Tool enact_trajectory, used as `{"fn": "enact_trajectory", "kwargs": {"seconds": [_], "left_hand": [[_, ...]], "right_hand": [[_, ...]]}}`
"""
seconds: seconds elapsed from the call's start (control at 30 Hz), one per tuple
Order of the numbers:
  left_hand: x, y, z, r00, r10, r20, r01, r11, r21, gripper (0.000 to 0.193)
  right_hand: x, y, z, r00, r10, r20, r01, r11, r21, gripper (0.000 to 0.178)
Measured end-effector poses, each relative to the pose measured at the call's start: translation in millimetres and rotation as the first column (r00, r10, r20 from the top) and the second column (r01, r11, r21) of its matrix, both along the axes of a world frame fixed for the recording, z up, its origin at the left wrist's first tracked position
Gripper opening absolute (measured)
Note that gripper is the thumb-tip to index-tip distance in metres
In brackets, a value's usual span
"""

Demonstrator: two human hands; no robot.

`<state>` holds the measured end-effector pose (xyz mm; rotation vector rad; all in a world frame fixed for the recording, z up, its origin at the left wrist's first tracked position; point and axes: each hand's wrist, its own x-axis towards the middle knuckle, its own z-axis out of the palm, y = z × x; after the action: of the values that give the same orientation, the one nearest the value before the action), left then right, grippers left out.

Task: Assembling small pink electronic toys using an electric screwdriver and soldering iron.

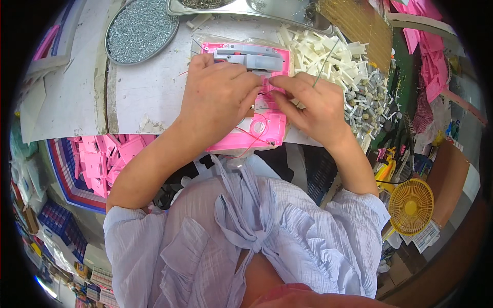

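Observation:
On the bench in front of me lies a pink plastic housing point(277, 128), its inside facing up. A grey plastic part point(262, 61) is set across its far end, and a thin red wire point(246, 134) curves over its near end. My left hand point(218, 92) rests over the housing's left side, fingers bent and closed near the middle; what they hold is hidden. From the right, my right hand point(313, 105) pinches thumb and forefinger at a thin dark wire between the hands. A thin green wire point(323, 64) sticks up behind the right hand.
A round tray of small screws point(141, 31) stands far left, with a metal tray point(277, 13) beyond. White plastic parts point(318, 56) and small metal motors point(367, 97) are heaped at right, beside cardboard point(357, 25). Pink parts point(105, 159) fill a basket below left; a yellow fan point(411, 207) is lower right.

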<state>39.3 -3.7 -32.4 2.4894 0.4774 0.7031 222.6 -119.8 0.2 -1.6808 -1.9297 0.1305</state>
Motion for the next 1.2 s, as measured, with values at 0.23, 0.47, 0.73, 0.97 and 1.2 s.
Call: {"fn": "enact_trajectory", "kwargs": {"seconds": [0.23, 0.47, 0.73, 0.97, 1.2], "left_hand": [[0.3, -0.6, 1.7, 1.0, -0.001, -0.011, 0.001, 1.0, 0.008, 0.01], [-12.2, -2.5, 2.9, 0.997, 0.038, 0.073, -0.042, 0.998, 0.05, 0.016], [-43.1, 1.2, 10.8, 0.992, 0.125, 0.003, -0.125, 0.992, -0.031, 0.018], [-46.5, 5.7, 14.1, 0.992, 0.128, 0.006, -0.128, 0.991, -0.051, 0.018], [-47.0, 6.2, 9.5, 0.991, 0.093, 0.094, -0.091, 0.995, -0.034, 0.018]], "right_hand": [[-6.7, 6.8, -1.7, 0.986, -0.013, 0.165, 0.01, 1.0, 0.023, 0.022], [-9.1, 10.5, 1.1, 0.981, -0.005, 0.195, 0.022, 0.996, -0.089, 0.016], [-9.9, 16.2, -0.2, 0.989, -0.035, 0.145, 0.057, 0.988, -0.146, 0.01], [-9.0, 21.4, 8.1, 0.956, 0.106, 0.273, -0.04, 0.971, -0.235, 0.013], [4.5, 17.2, 24.4, 0.865, 0.33, 0.379, -0.167, 0.9, -0.403, 0.024]]}}
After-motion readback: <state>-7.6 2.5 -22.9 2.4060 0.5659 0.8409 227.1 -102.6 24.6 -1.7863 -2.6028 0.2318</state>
